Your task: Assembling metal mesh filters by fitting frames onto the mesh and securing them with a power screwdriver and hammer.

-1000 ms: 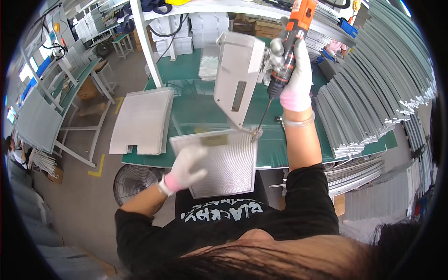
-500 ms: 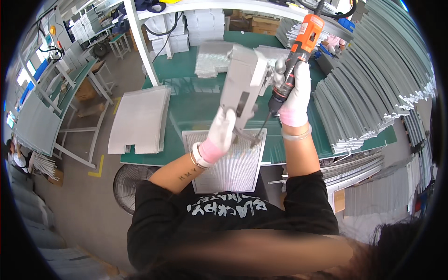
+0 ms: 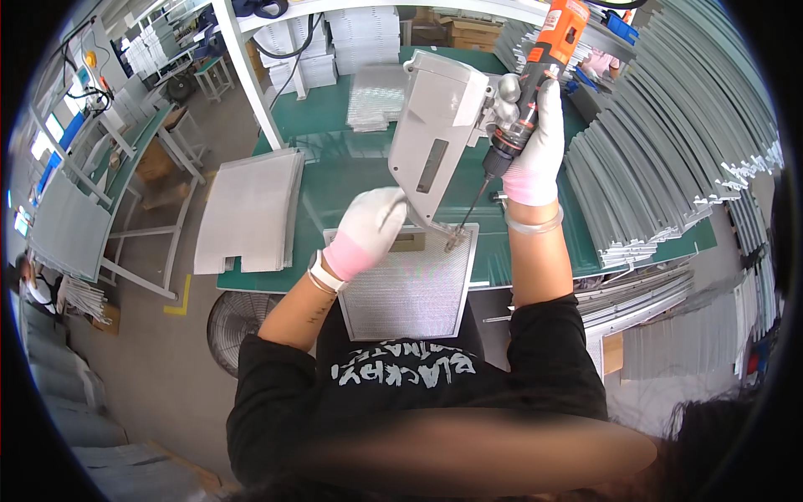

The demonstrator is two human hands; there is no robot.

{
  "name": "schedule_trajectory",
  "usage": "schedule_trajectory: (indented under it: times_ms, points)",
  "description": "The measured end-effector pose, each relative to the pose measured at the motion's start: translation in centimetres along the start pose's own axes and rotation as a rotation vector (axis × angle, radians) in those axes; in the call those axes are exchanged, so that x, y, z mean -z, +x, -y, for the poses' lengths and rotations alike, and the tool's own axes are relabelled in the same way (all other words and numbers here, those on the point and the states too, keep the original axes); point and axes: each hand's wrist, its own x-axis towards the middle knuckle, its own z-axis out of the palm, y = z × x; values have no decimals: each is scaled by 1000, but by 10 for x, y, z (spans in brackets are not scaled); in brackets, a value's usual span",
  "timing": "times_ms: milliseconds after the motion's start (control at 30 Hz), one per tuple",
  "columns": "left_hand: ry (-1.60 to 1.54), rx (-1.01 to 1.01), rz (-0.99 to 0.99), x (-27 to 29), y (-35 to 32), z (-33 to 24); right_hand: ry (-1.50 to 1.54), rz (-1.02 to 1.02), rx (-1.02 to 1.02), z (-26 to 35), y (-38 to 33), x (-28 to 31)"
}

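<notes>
My right hand (image 3: pixel 539 151), in a white glove with a pink cuff, grips an orange-and-black electric screwdriver (image 3: pixel 548 50) held slanting over the bench. A grey slotted housing (image 3: pixel 439 125) hangs beside the screwdriver, seemingly joined to it. The long thin bit runs down to a small metal nose (image 3: pixel 454 238) above the right part of a mesh panel (image 3: pixel 401 293). My left hand (image 3: pixel 368 227), gloved likewise, is closed beside the housing's lower end; whatever its fingers hold is hidden. The framed panel lies across the bench's front edge, with a tan rectangular piece (image 3: pixel 407 243) at its far side.
Flat grey panels (image 3: pixel 251 209) are stacked on the left of the green bench (image 3: pixel 343 171). Bubble wrap (image 3: pixel 374 96) lies farther back. Tall rows of grey panels (image 3: pixel 669 142) stand at the right. A floor fan (image 3: pixel 234 330) is below left, and a white post (image 3: pixel 247 79) rises from the bench.
My left hand has come off the grey housing's face and moved down and left, its fingers curling. The screwdriver and housing have shifted slightly; the nose is lower over the panel.
</notes>
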Motion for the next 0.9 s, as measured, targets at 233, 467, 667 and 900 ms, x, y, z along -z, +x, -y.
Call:
schedule_trajectory:
  times_ms: [233, 467, 667, 900]
  points:
    - [677, 85, 168, -17, -46, -3, 78, -19, 90, 5, -10, -29]
    - [682, 62, -9, -23, -63, -45, 91, 63, 5, -11, -24, -37]
    - [670, 10, -75, -24, -78, -61, -37, 111, 0, -32, -38, -42]
    - [654, -9, -77, -24, -78, -61, 4, 130, -55, -41, -43, -36]
